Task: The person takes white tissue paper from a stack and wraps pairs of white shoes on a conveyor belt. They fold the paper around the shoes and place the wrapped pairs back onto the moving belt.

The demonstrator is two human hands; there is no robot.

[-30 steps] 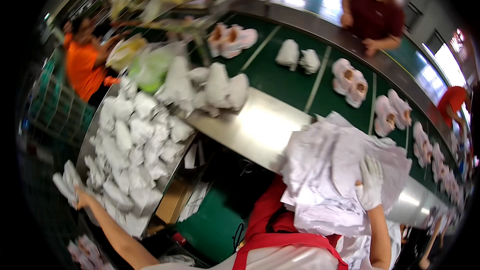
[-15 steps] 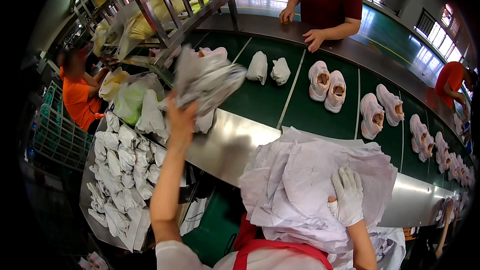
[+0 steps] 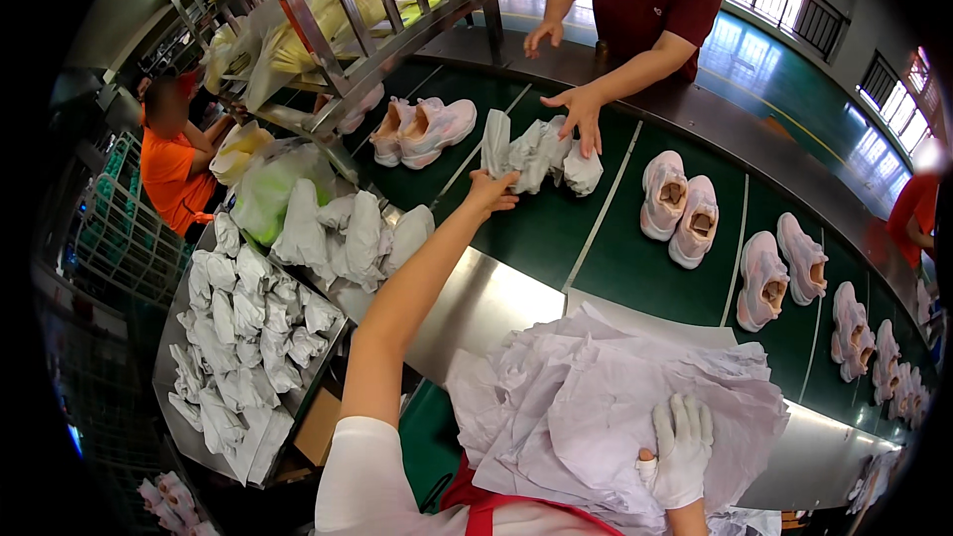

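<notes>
Beside the pink shoes (image 3: 422, 129) on the green belt (image 3: 536, 228), my left hand's (image 3: 491, 191) fingers should uncurl cleanly off the paper wads (image 3: 536, 151), while my gloved right hand (image 3: 680, 447) stays flat, fingers spread, on the tissue stack (image 3: 596, 407).

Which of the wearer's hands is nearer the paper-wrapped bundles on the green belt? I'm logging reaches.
Left. The left hand is stretched out, touching the paper-wrapped bundles; the gloved right hand rests far back on the tissue paper stack.

Paper-stuffed shoes (image 3: 541, 151) lie on the belt (image 3: 556, 228) at upper centre, open shoes (image 3: 680, 208) to their right, the paper stack (image 3: 615, 407) at lower right, paper wads (image 3: 243, 337) at left.
</notes>
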